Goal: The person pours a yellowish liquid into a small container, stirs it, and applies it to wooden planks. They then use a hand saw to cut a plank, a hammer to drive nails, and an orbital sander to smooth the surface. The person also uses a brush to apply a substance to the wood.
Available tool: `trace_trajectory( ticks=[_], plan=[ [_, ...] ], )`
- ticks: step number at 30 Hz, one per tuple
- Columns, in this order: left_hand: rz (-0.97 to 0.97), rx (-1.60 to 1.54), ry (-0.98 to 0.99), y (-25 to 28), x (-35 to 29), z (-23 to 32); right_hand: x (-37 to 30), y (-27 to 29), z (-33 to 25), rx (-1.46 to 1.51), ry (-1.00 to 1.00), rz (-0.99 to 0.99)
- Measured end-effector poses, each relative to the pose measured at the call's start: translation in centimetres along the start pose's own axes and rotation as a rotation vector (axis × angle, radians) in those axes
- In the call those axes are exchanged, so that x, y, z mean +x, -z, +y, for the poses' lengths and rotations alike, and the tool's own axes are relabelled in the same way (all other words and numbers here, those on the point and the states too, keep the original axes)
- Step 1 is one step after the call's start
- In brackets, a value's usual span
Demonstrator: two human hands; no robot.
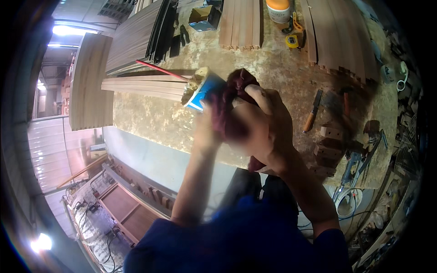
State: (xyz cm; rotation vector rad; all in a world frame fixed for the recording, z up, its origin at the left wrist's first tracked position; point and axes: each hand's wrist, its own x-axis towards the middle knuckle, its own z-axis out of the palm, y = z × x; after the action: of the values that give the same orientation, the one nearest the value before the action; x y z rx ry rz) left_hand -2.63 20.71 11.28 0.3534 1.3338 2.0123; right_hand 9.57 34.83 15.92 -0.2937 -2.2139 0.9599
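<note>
A dark maroon cloth (221,113) is bunched between my two hands, above the near edge of the workbench. My left hand (207,129) is closed on its left side, its fingers partly covered by the folds. With its thumb over the top, my right hand (268,125) grips the cloth from the right. One end of it hangs below that hand. Just beyond my left hand is a blue and white tub (210,88) with a crusted rim and a thin red stick (161,70) jutting out leftward. Whether my left fingers touch the tub I cannot tell.
Wood strips (241,22) lie along the far side of the stained workbench (150,111). A small box (205,18), an orange-lidded tub (278,11) and a yellow tape measure (292,41) stand there too. At right are a chisel (313,111), wood blocks (328,150) and a power tool (350,167).
</note>
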Motion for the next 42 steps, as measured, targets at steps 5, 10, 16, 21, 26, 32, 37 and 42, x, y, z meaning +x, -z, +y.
trace_trajectory(
  ticks=[5,10,16,21,26,32,37,42],
  plan=[
    [0.023,0.073,-0.021,0.5,0.6,-0.3,-2.8,2.1,1.8,-0.197,-0.035,-0.276],
    [0.073,-0.056,-0.002,-3.8,-0.1,0.5,-0.8,2.1,0.5,-0.223,0.121,-0.189],
    [-0.028,-0.002,-0.116,-2.5,1.8,1.8,-3.1,5.0,2.2,-0.191,0.055,-0.286],
    [-0.156,0.095,-0.040,-3.6,1.6,1.2,1.1,4.9,1.5,-0.147,0.197,-0.136],
    [-0.154,-0.045,0.046,-2.2,4.5,-0.9,-3.3,5.9,3.6,-0.078,0.005,-0.477],
    [-0.170,0.178,-0.021,-2.2,8.0,-6.3,-11.3,15.8,11.8,-0.407,-0.386,-0.336],
    [-0.115,0.262,0.051,0.2,14.6,-16.7,-16.0,29.3,28.9,-0.803,-0.523,0.083],
    [-0.051,0.291,-0.005,-2.4,21.0,-23.3,-21.2,40.8,44.8,-1.084,-0.738,0.266]
  ],
)
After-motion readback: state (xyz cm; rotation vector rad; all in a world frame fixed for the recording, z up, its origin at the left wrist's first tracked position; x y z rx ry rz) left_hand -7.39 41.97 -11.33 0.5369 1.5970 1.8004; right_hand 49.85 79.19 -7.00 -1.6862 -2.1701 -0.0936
